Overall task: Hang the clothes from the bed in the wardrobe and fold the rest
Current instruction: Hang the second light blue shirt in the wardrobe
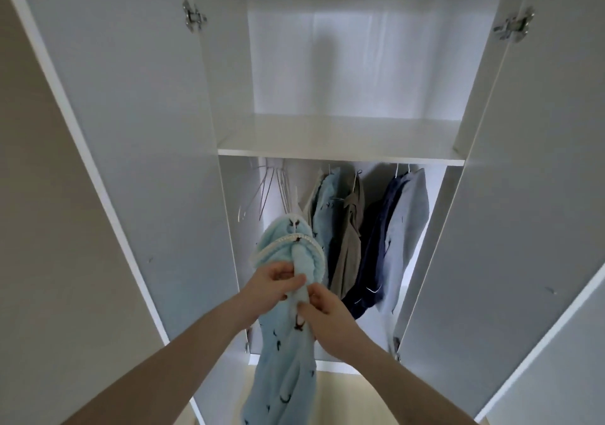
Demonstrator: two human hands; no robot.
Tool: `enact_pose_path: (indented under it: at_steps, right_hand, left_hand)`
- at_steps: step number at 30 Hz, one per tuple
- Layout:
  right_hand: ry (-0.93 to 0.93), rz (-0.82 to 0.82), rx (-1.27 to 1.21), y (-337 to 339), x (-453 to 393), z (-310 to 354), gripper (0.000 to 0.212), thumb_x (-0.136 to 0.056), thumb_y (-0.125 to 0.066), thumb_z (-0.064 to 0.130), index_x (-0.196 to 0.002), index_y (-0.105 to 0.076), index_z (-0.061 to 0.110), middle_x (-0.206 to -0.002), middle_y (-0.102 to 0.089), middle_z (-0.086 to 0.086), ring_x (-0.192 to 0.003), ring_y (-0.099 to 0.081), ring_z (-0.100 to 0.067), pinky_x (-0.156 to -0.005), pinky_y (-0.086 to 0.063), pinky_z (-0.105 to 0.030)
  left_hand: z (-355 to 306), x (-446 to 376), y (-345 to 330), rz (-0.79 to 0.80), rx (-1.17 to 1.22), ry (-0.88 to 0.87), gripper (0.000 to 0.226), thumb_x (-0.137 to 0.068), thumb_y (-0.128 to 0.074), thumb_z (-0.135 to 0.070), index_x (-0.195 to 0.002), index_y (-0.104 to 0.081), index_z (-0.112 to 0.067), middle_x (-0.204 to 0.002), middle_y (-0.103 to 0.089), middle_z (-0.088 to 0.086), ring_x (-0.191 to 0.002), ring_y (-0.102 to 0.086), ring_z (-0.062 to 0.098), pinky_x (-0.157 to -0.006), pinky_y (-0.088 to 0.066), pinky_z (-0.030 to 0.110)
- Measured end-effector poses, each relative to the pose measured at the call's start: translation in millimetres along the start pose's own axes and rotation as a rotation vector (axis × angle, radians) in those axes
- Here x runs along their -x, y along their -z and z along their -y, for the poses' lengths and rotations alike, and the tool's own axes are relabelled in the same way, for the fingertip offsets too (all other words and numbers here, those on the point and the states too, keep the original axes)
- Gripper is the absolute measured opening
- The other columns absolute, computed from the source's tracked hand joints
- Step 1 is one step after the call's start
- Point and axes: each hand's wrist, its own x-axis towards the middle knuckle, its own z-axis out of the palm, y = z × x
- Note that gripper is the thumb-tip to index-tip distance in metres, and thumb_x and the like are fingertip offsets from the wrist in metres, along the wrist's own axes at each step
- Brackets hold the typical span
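Holding the pale blue fleece garment (288,342) on its hanger just in front of the wardrobe (137,130), I judge it soft, limp and light, best pinched at the front edges near the collar. My left hand (275,282) and right hand (322,306) both grip its front, fingers curled into the pile. It is fluffy, dotted with small dark motifs, trimmed in white at the neck. Behind it hang the hung clothes (366,228) and the bare wire hangers (268,192), under the shelf (340,136).
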Motion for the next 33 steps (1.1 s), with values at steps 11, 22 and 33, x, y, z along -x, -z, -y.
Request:
enact_pose_path:
  at_steps: [11, 22, 33]
  right_hand:
    - [-0.122, 0.077, -0.131, 39, -94, -32, 0.014, -0.107, -0.052, 0.009, -0.118, -0.055, 0.002, -0.103, -0.066, -0.015, -0.089, -0.065, -0.025, -0.073, -0.057, -0.037]
    - [-0.221, -0.016, -0.144, 56, -153, -35, 0.018, -0.105, -0.057, 0.008, -0.115, -0.052, -0.006, -0.089, -0.059, -0.012, -0.082, -0.058, -0.025, -0.073, -0.051, -0.04]
    - [-0.315, -0.059, -0.011, 78, -173, -9, 0.003, -0.095, -0.064, 0.025, -0.096, -0.065, 0.022, -0.085, -0.065, 0.003, -0.076, -0.068, -0.013, -0.056, -0.051, -0.025]
  left_hand:
    - [-7, -134, 92, -0.237, -0.268, 0.097, 0.013, -0.083, -0.076, -0.023, -0.071, -0.077, -0.018, -0.061, -0.067, -0.002, -0.058, -0.065, 0.01, -0.051, -0.048, 0.02]
    - [27, -343, 104, -0.08, -0.568, 0.105, 0.041, -0.099, -0.058, -0.018, -0.14, -0.054, -0.017, -0.138, -0.049, 0.016, -0.111, -0.061, 0.034, -0.094, -0.055, 0.039]
    - [58, -441, 88, 0.281, -1.149, 0.211, 0.077, -0.103, -0.054, -0.039, -0.164, -0.008, -0.037, -0.165, -0.013, 0.015, -0.148, -0.029, 0.039, -0.119, -0.034, 0.046]
